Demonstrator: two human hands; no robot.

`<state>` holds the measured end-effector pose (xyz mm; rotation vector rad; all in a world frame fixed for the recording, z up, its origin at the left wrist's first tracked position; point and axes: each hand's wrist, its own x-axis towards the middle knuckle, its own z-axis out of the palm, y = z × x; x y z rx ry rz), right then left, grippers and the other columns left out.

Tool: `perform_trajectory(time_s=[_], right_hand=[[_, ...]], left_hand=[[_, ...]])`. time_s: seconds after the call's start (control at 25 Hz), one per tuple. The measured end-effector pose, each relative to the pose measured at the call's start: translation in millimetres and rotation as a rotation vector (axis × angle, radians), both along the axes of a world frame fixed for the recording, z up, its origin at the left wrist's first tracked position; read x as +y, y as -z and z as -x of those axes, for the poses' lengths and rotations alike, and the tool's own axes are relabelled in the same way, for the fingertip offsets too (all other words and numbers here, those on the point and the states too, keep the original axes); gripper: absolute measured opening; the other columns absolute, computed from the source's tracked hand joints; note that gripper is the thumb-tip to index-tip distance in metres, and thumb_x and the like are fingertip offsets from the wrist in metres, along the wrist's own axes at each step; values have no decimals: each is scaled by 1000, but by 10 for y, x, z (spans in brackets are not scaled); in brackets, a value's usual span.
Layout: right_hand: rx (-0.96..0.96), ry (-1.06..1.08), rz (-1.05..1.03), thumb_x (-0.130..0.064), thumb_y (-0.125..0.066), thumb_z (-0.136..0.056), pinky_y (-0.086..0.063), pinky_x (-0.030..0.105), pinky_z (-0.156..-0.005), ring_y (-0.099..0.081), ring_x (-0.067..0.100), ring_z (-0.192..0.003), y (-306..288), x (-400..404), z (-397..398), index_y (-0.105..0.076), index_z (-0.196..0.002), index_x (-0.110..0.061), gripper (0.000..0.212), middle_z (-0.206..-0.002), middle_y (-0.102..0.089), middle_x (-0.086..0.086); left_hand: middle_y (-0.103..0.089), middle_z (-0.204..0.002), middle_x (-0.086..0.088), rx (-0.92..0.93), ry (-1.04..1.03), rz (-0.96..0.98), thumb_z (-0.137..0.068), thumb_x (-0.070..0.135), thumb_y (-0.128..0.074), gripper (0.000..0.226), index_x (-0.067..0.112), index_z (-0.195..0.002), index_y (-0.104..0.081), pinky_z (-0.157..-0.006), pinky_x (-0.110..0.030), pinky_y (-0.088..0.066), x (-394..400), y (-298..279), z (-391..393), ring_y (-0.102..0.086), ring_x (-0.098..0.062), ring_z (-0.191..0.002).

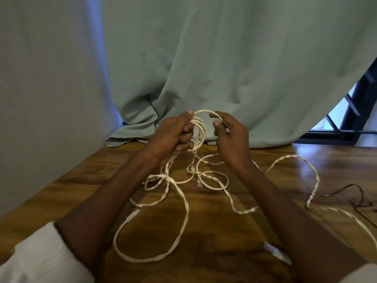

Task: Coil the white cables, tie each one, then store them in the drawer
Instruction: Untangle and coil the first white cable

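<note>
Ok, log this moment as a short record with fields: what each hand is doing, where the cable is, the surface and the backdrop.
left hand: grips a coil of white cable
right hand: pinches the top loop of that coil
loose cable: tangled loops on the wooden table
dark thin cord: on the table at right
backdrop: green curtain
drawer: not in view

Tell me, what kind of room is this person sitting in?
Probably a room at home, though that is a guess. A glossy wooden table stands against a pale green cloth curtain, and a dark-framed window shows behind it. Loose white flat cables lie on the table.
</note>
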<state>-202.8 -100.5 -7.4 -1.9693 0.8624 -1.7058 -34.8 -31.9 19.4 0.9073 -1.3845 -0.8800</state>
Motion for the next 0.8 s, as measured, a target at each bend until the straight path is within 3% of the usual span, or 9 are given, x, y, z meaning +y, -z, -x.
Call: perform_trajectory(time_s=[0.12,0.2,0.28,0.36,0.56,0.68,0.8], right_hand=[[-171,-216,-273,-10,-56,-106,-59,39,-63,-66,19,-61,-9,33,-27,-67,-127,-14,24,-79,-66,5],[-305,-309,-310,-16,-60,-105,-62,41,-66,-67,21,-64,-108,78,20,-69,-124,-15,21,-84,-67,5],[-234,-345,-304,-27,-67,-102,-62,36,-66,-73,19,-81,-186,142,39,-69,-126,-22,25,-103,-75,3],[-110,-383,-314,-29,-70,-99,-55,23,-62,-75,14,-91,-172,219,-5,-72,-123,-21,26,-109,-78,1],[-44,-314,-315,-30,-76,-95,-46,23,-51,-62,10,-62,-147,266,-50,-81,-94,-12,19,-67,-70,-5],[2,-334,-290,-24,-74,-96,-43,23,-48,-56,15,-54,-154,250,-5,-79,-86,-8,19,-61,-66,1],[28,-350,-286,-26,-72,-98,-42,23,-47,-54,16,-50,-106,261,-29,-78,-87,-6,24,-59,-63,5]], left_hand=[[-31,-48,5,337,76,-96,-110,47,-43,47,20,-71,-44,-70,-32,-45,-77,-5,-65,-22,-13,-45],[-35,-49,5,414,172,-114,-112,45,-40,44,18,-76,-45,-76,-33,-45,-69,-24,-102,-25,-14,-52],[-33,-49,5,350,196,-119,-111,44,-40,45,18,-76,-48,-79,-32,-52,-51,-23,-100,-32,-14,-49],[-31,-50,5,312,197,-111,-110,44,-42,45,19,-74,-51,-77,-32,-54,-32,-15,-80,-32,-12,-45],[-31,-48,8,262,311,-128,-110,45,-43,45,20,-74,-50,-74,-31,-49,-11,-47,-165,-28,-10,-40],[-29,-50,7,167,345,-149,-107,50,-45,45,20,-74,-50,-73,-32,-46,24,-75,-150,-25,-10,-41],[-26,-47,8,186,266,-138,-110,39,-44,46,22,-67,-46,-68,-32,-43,21,-49,-112,-23,-10,-38]])
